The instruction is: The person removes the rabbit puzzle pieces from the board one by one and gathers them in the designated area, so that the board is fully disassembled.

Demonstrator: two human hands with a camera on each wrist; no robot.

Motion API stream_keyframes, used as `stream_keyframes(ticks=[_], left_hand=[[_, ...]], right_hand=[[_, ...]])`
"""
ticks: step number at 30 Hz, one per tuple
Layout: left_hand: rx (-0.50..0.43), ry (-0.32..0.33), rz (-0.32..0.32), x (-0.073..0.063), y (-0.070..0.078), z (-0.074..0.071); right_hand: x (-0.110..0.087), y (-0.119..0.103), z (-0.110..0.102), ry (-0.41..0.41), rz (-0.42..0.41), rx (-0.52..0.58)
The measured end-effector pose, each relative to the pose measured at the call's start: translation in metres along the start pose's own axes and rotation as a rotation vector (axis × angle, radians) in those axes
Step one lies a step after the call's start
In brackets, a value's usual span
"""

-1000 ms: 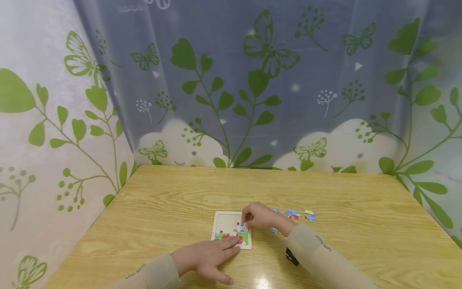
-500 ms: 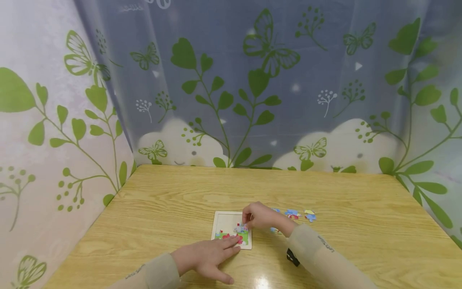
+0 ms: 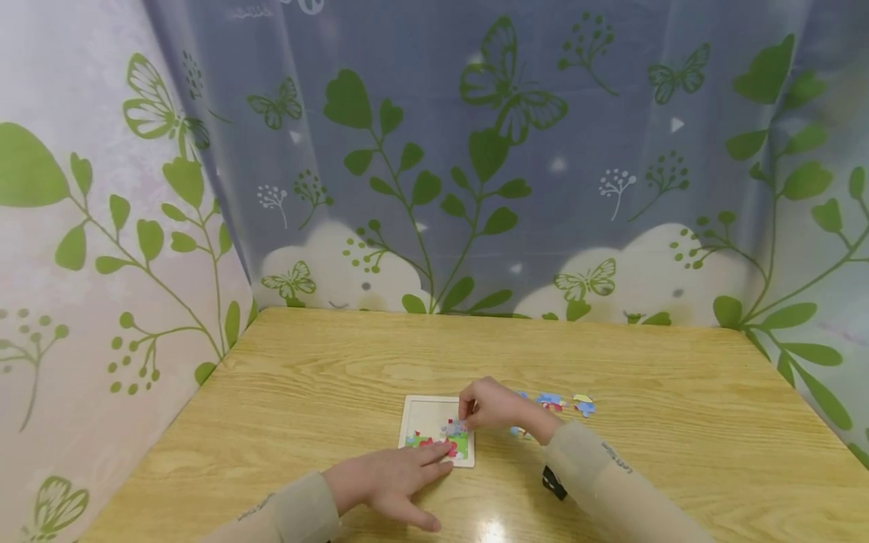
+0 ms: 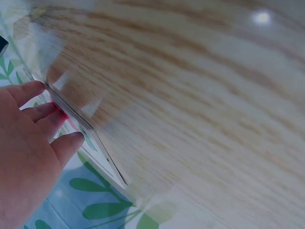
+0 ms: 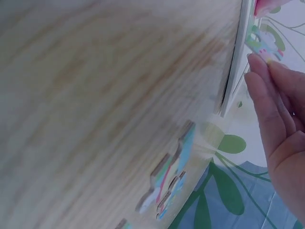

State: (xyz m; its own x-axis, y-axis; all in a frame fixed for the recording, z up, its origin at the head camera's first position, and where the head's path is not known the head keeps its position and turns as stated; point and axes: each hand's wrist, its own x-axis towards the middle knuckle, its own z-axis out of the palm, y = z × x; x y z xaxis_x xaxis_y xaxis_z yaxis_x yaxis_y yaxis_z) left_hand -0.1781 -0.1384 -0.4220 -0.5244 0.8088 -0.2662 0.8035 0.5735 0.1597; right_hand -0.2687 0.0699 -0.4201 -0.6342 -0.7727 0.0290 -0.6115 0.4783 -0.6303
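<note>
A square puzzle board point(image 3: 419, 411) with a pale raised rim lies on the table. Joined pieces point(image 3: 421, 442) showing green and red fill its lower part. My left hand point(image 3: 390, 483) rests on the board's near edge, its fingers extended over the lower pieces. At the board's right side, my right hand point(image 3: 493, 404) pinches a light-blue and pink puzzle piece point(image 5: 267, 45) between thumb and fingers, just above the lower row. The fingers partly cover that piece in the head view.
Several loose puzzle pieces point(image 3: 551, 400) lie on the table point(image 3: 326, 362) to the right of the board, some partly behind the right forearm. A small black object point(image 3: 553, 483) shows beside that sleeve. A patterned curtain point(image 3: 434, 188) stands behind the table.
Both hands stay almost in place. The right hand's fingers have shifted very slightly to the right at the held piece; the board and loose pieces stay put.
</note>
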Motion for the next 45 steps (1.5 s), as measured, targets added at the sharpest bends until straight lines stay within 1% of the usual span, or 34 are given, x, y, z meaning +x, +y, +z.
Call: stream_keyframes(ticks=[3, 8, 13, 19, 26, 32, 36, 40, 45], left_hand=[[0.014, 0.004, 0.003, 0.000, 0.000, 0.000], [0.042, 0.015, -0.001, 0.000, -0.001, 0.001], [0.041, 0.018, 0.001, 0.000, 0.000, 0.002], [0.017, 0.020, 0.008, -0.001, 0.000, 0.001], [0.019, 0.034, 0.015, 0.000, 0.001, 0.000], [0.028, 0.036, 0.012, -0.001, 0.002, 0.001], [0.030, 0.038, 0.005, 0.000, 0.001, 0.002], [0.012, 0.026, 0.000, 0.001, 0.001, 0.002], [0.009, 0.016, 0.003, 0.001, 0.000, 0.002]], right_hand=[[0.001, 0.004, -0.001, 0.006, 0.004, 0.001], [0.002, 0.007, -0.004, -0.002, 0.038, 0.045], [0.001, 0.009, -0.006, 0.006, 0.032, 0.076], [-0.007, 0.013, -0.015, 0.031, 0.048, 0.163], [-0.032, 0.020, -0.033, 0.044, 0.060, 0.203], [-0.056, 0.035, -0.047, 0.052, 0.086, 0.193], [-0.072, 0.044, -0.053, 0.062, 0.120, 0.235], [-0.089, 0.054, -0.059, 0.067, 0.142, 0.275], [-0.110, 0.068, -0.067, 0.072, 0.165, 0.236]])
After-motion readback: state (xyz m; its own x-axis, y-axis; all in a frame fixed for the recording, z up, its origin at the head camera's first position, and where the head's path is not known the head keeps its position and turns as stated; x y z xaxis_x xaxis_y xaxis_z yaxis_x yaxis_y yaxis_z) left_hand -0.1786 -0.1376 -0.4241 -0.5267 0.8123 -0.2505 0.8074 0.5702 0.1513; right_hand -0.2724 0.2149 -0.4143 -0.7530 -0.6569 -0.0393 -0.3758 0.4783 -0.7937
